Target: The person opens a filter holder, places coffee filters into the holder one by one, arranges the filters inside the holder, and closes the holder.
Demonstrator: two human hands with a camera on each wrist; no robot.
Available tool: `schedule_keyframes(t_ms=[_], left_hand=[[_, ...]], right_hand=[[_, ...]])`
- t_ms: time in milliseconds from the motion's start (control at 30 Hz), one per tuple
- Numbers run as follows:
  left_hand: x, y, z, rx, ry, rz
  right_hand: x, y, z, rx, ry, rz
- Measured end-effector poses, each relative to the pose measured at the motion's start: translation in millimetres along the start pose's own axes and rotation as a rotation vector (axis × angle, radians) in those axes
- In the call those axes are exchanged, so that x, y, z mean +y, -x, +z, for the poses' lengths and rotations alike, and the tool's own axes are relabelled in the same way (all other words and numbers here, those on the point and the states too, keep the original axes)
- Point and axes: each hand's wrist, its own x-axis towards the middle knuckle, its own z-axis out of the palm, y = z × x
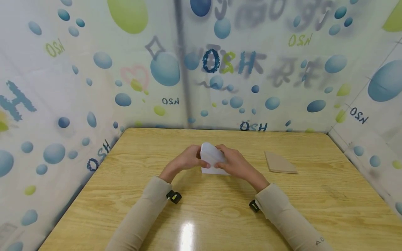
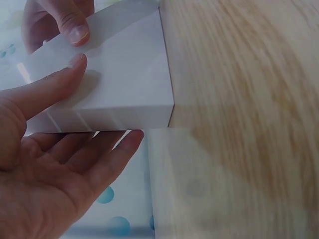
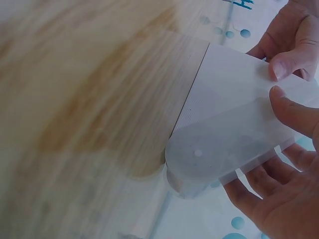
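Observation:
A white box-like object (image 1: 213, 157) stands on the table between both hands, its lower edge against the wood. The left hand (image 1: 189, 158) grips its left side, thumb (image 2: 62, 84) on the broad face and fingers beneath the side in the left wrist view. From the right, the right hand (image 1: 236, 163) holds it, thumb (image 3: 294, 112) on the same face and fingers behind. In the right wrist view the white object (image 3: 234, 89) shows a translucent, rounded part (image 3: 199, 152) along one side. The two thumb tips are close together.
A brown fan-shaped flat piece (image 1: 280, 163) lies on the wooden table (image 1: 220, 216) right of the hands. Patterned cloth walls (image 1: 201, 101) enclose the table at the back and sides. Small black devices (image 1: 173, 197) are strapped at both wrists.

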Motion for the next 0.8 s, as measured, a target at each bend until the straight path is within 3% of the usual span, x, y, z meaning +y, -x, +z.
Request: schedule_keyframes(t_ms=[533,800], left_hand=[[-2.4,-2.0,8.4,0.029,0.028,-0.026],[-0.1,0.4,8.5,0.013,0.073,-0.109]], right_hand=[[-0.7,0.2,2.1,0.004,0.0,0.004],[-1.5,-0.3,1.5,0.001,0.003,0.019]])
